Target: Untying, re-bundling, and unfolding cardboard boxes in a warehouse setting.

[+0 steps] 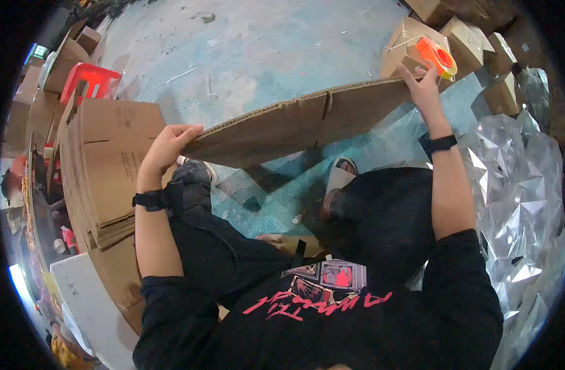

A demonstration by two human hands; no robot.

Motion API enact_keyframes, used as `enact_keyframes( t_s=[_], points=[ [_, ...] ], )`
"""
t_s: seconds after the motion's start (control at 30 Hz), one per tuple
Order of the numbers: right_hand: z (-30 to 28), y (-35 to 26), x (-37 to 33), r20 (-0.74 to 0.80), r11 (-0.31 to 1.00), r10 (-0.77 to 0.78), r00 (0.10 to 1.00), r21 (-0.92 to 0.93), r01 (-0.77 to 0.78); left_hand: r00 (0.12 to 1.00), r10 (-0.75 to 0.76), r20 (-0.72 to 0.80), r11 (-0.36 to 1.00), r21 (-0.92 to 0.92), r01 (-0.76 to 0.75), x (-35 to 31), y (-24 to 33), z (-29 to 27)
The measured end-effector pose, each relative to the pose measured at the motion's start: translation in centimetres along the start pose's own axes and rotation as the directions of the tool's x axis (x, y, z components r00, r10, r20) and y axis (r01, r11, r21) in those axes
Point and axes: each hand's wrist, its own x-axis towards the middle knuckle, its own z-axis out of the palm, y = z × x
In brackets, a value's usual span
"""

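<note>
A flattened cardboard box point(294, 127) hangs across the space ahead of my knees, tilted so that its right end is higher. My left hand point(167, 147) grips its left end, thumb and fingers closed on the upper corner. At the opposite end, my right hand point(424, 92) pinches the top edge near the corner. Slots and a corrugated upper edge show on the sheet. Just beyond my right hand, an orange and yellow tape dispenser point(435, 55) rests by a carton point(412, 38).
To my left stands a stack of flat cardboard boxes point(119, 154), with a red plastic stool point(91, 80) behind it and a white box point(88, 302) nearer me. Silvery clear plastic wrap point(510, 191) bulges at my right. More cartons point(464, 43) line the far right of the blue-green floor point(251, 49).
</note>
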Motion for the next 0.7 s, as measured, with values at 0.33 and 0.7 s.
enact_keyframes(
  t_s=[0.33,0.7],
  points=[
    [-1.1,0.4,-0.4,0.183,0.979,-0.087,0.979,0.197,0.050,0.960,0.209,0.184,0.966,0.111,-0.232,-1.1,1.4,1.3],
    [-6.8,1.7,0.6,0.433,0.974,-0.139,0.890,-0.105,0.203,0.937,0.347,-0.037,0.596,0.780,-0.190,-3.1,5.4,5.7]
  ],
)
